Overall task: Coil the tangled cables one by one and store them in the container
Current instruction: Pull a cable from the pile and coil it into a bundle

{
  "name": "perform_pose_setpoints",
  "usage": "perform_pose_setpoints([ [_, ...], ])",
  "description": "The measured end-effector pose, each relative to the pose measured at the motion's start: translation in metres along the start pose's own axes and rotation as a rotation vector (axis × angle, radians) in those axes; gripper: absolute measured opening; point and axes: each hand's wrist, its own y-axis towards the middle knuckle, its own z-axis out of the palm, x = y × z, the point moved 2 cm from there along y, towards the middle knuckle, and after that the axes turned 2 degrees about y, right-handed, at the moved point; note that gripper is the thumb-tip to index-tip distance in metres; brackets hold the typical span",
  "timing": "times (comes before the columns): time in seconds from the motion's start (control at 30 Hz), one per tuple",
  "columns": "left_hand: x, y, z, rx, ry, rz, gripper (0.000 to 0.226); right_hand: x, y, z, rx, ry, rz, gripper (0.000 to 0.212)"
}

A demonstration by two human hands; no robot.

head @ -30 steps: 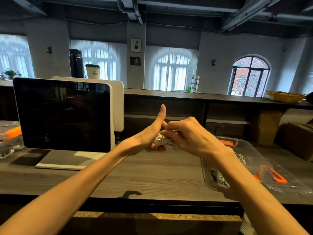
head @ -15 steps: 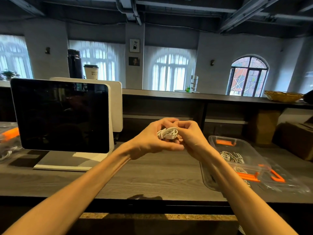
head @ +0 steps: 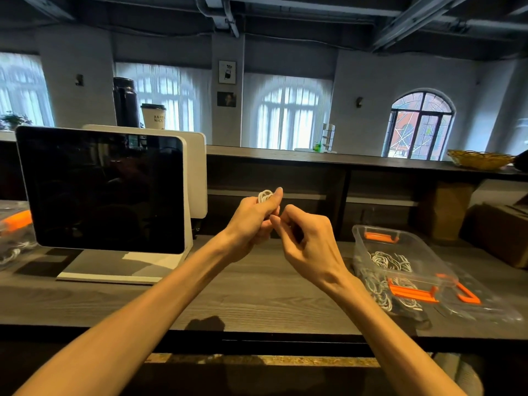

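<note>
Hands above a dark wooden counter (head: pixel 245 298): left hand (head: pixel 251 221) curled around a small bundle of white cable (head: pixel 265 195), thumb pressed up against the loops; right hand (head: pixel 307 241) just beside it, fingers bent, thumb and forefinger pinched at the bundle's lower side, though what sits between them cannot be told. Bundle raised clear of the counter, between the two hands.

To the right, near the counter's front edge, clear plastic container (head: pixel 397 250) with orange latches, more white coiled cables (head: pixel 390 261) inside; clear lid (head: pixel 480 301) lying flat just beside it. To the left, dark screen (head: pixel 100 190) on a white stand, close beside the left forearm. At the far left edge, another clear box (head: pixel 14 238) with an orange part, cut off by the frame.

Behind, higher shelf with black flask (head: pixel 125 102), paper cup (head: pixel 153 117) and, far right, woven basket (head: pixel 480 159). Bare counter between screen and container, under both forearms.
</note>
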Motion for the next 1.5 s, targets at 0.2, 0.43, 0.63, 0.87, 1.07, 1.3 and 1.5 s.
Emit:
perform_pose_setpoints([
  [0.2, -0.002, -0.010, 0.001, 0.186, -0.343, -0.178, 0.049, 0.004, 0.005, -0.010, -0.065, 0.212, 0.110, 0.019],
  [0.43, -0.012, -0.017, 0.007, 0.317, -0.541, -0.173, 0.047, 0.015, 0.013, -0.025, -0.007, 0.626, 0.258, 0.025],
  [0.63, -0.014, -0.015, 0.000, 0.292, -0.584, -0.152, 0.049, 0.015, 0.016, -0.028, -0.021, 0.681, 0.290, 0.025],
  [0.87, -0.012, -0.018, 0.000, 0.337, -0.563, -0.128, 0.057, 0.020, 0.023, -0.031, 0.012, 0.630, 0.413, 0.016],
  [1.07, -0.007, -0.017, -0.003, 0.272, -0.632, -0.119, 0.059, 0.025, 0.034, -0.035, 0.074, 0.574, 0.545, 0.013],
  [1.3, -0.009, -0.019, -0.004, 0.313, -0.729, -0.091, 0.035, 0.027, 0.046, -0.037, 0.087, 0.714, 0.719, 0.022],
  [1.5, -0.013, -0.019, -0.003, 0.320, -0.745, -0.088, 0.034, 0.025, 0.051, -0.030, 0.036, 0.580, 0.692, 0.024],
])
